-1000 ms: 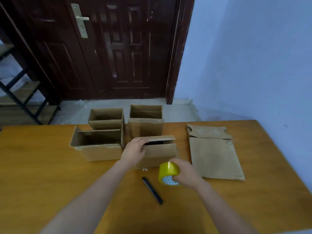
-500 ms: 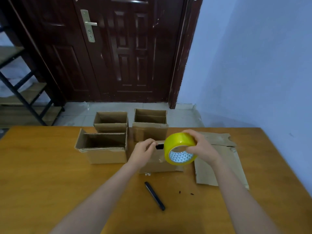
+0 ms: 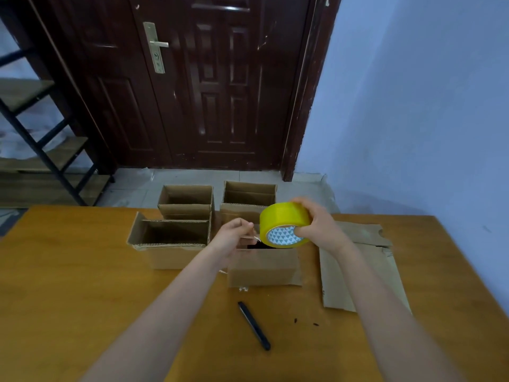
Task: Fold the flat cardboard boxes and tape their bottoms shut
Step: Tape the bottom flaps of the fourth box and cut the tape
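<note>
My right hand point(image 3: 319, 226) grips a yellow tape roll point(image 3: 283, 221) in the air above a small folded cardboard box point(image 3: 264, 267) at the table's middle. My left hand point(image 3: 234, 239) pinches the tape's loose end just left of the roll, over the box's top. Three more folded boxes stand open behind and to the left: one at the left point(image 3: 170, 244), two at the far edge point(image 3: 187, 201) point(image 3: 249, 197). Flat cardboard point(image 3: 360, 271) lies to the right of the box, partly under my right forearm.
A black pen-like cutter point(image 3: 254, 325) lies on the wooden table point(image 3: 68, 285) in front of the box, with small dark scraps to its right. Behind the table are a dark door, a blue wall on the right and a black-framed stair on the left.
My right hand lifted the tape roll from the table up over the box. My left hand left the box top and took the tape's end.
</note>
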